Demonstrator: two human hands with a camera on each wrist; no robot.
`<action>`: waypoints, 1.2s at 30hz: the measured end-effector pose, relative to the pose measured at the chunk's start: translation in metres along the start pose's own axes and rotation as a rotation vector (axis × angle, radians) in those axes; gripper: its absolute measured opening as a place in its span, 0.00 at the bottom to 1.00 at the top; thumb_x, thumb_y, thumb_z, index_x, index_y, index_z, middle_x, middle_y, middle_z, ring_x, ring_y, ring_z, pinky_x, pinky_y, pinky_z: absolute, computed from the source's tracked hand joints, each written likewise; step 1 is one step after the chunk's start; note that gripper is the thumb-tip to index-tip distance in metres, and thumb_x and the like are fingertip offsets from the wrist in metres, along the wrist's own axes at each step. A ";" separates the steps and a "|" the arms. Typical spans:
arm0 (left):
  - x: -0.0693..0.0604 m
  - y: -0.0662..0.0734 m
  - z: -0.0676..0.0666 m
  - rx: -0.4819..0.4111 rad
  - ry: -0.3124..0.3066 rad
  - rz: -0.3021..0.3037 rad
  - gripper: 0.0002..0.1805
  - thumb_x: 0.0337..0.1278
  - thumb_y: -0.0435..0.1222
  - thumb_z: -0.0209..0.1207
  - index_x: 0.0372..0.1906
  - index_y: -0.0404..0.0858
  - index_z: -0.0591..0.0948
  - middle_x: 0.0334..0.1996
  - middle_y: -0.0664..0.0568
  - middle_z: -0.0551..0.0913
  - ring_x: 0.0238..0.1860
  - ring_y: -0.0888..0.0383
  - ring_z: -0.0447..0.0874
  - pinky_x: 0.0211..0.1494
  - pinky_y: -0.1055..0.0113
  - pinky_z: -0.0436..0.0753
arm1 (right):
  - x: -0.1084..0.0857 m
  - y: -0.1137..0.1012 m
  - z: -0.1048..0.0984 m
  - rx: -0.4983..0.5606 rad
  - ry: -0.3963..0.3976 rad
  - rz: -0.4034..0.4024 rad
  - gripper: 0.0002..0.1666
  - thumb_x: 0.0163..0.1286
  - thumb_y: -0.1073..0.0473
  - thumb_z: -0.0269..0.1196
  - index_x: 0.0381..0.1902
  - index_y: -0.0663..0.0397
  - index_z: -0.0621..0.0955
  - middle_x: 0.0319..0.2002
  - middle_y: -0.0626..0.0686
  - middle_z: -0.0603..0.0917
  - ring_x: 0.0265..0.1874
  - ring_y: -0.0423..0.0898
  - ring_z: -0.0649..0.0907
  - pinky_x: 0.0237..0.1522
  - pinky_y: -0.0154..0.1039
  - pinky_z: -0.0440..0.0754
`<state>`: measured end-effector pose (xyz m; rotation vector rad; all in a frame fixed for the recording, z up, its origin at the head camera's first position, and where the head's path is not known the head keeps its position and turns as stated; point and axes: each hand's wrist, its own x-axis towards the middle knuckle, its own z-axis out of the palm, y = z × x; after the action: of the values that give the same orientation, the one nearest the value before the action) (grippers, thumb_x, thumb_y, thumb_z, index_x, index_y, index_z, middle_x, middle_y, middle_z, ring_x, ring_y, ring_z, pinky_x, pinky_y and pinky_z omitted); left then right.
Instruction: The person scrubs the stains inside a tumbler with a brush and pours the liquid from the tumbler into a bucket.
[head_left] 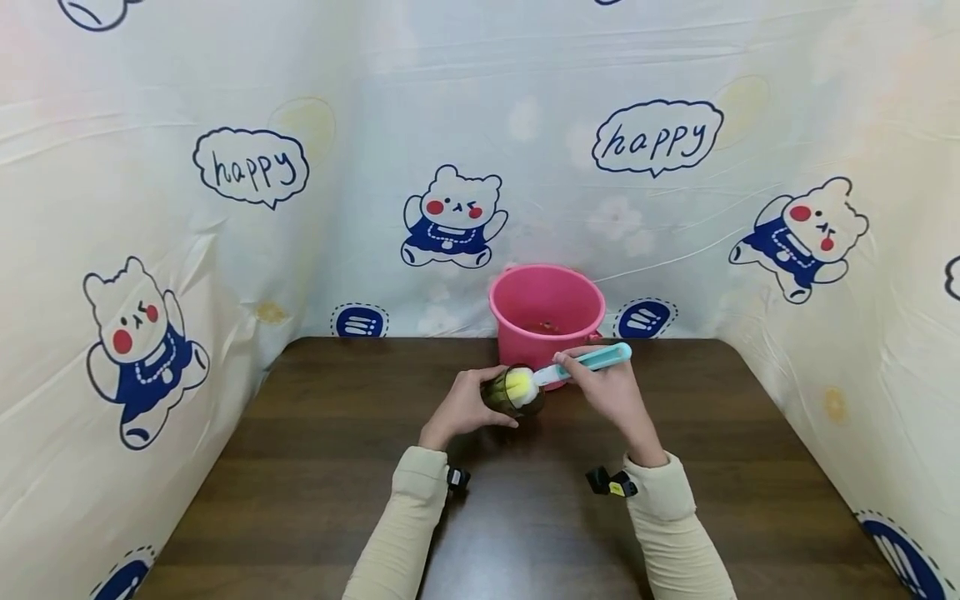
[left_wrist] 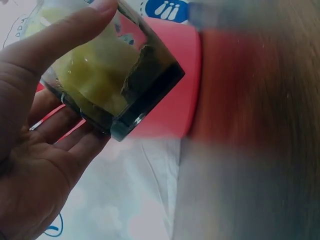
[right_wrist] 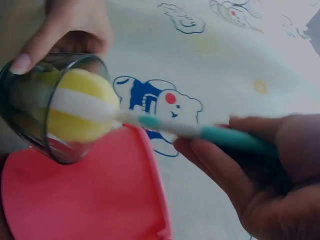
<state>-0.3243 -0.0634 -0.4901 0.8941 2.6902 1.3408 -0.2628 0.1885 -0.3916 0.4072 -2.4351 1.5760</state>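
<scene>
A dark-tinted drinking glass (left_wrist: 150,95) lies tilted in my left hand (head_left: 467,406), which grips it round the side with the thumb on the near wall. My right hand (head_left: 609,392) holds the teal and white handle (right_wrist: 235,140) of a sponge bottle brush. The yellow and white sponge head (right_wrist: 82,105) sits inside the glass, partly out at the mouth in the right wrist view. Behind both hands a pink bucket (head_left: 546,300) stands on the table, and the glass is in front of its lower wall.
The dark wooden table (head_left: 337,500) reaches back to a pale curtain (head_left: 360,208) printed with bears, which also hangs at both sides. Something small and brownish (head_left: 546,327) shows at the bottom of the bucket. A small black device sits at each wrist.
</scene>
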 end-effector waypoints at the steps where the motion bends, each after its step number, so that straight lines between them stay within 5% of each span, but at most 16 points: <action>1: 0.000 -0.001 0.000 0.000 0.000 0.003 0.49 0.35 0.42 0.84 0.69 0.38 0.76 0.65 0.49 0.80 0.64 0.53 0.78 0.66 0.55 0.79 | -0.001 0.000 -0.002 0.008 -0.038 -0.005 0.15 0.72 0.55 0.67 0.44 0.63 0.89 0.34 0.60 0.90 0.27 0.41 0.86 0.33 0.33 0.86; 6: -0.001 -0.004 0.000 0.008 -0.012 0.020 0.48 0.32 0.41 0.85 0.68 0.37 0.78 0.64 0.49 0.81 0.65 0.54 0.78 0.67 0.56 0.79 | -0.004 0.004 -0.016 0.022 -0.178 0.069 0.15 0.72 0.56 0.67 0.47 0.64 0.88 0.37 0.59 0.90 0.35 0.44 0.89 0.45 0.46 0.89; 12: -0.001 -0.003 0.002 0.010 -0.023 0.022 0.48 0.32 0.40 0.85 0.68 0.39 0.78 0.64 0.51 0.81 0.65 0.56 0.78 0.67 0.58 0.78 | -0.002 0.010 -0.020 0.030 -0.191 0.160 0.17 0.73 0.57 0.66 0.47 0.69 0.86 0.40 0.63 0.90 0.35 0.44 0.91 0.44 0.40 0.89; 18: -0.001 0.001 0.005 0.007 -0.019 0.031 0.49 0.34 0.41 0.84 0.69 0.39 0.77 0.65 0.50 0.80 0.64 0.55 0.78 0.66 0.57 0.79 | -0.001 0.006 -0.017 0.040 -0.138 0.084 0.17 0.73 0.59 0.65 0.50 0.69 0.86 0.44 0.65 0.89 0.40 0.54 0.91 0.45 0.44 0.88; 24: -0.001 0.000 0.003 0.013 -0.006 0.047 0.49 0.32 0.41 0.85 0.68 0.38 0.78 0.64 0.50 0.81 0.65 0.54 0.78 0.66 0.57 0.79 | -0.004 0.006 -0.024 0.019 -0.254 -0.047 0.13 0.71 0.62 0.67 0.47 0.67 0.88 0.40 0.61 0.91 0.38 0.54 0.91 0.44 0.38 0.88; 32: -0.002 -0.003 -0.006 -0.038 0.039 0.050 0.49 0.35 0.40 0.84 0.69 0.38 0.76 0.66 0.49 0.80 0.65 0.53 0.78 0.66 0.54 0.79 | 0.003 0.015 -0.018 0.000 -0.109 0.032 0.18 0.74 0.55 0.65 0.49 0.66 0.87 0.42 0.61 0.90 0.40 0.54 0.90 0.43 0.34 0.88; 36: -0.004 -0.006 -0.009 -0.029 0.058 0.037 0.48 0.33 0.39 0.84 0.68 0.39 0.78 0.63 0.50 0.81 0.62 0.55 0.79 0.65 0.56 0.80 | 0.003 0.018 -0.015 0.024 -0.222 -0.137 0.13 0.72 0.60 0.66 0.48 0.64 0.88 0.39 0.57 0.91 0.30 0.47 0.85 0.33 0.30 0.83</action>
<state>-0.3264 -0.0748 -0.4899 0.9209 2.7024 1.4310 -0.2718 0.2085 -0.4003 0.7741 -2.4858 1.5791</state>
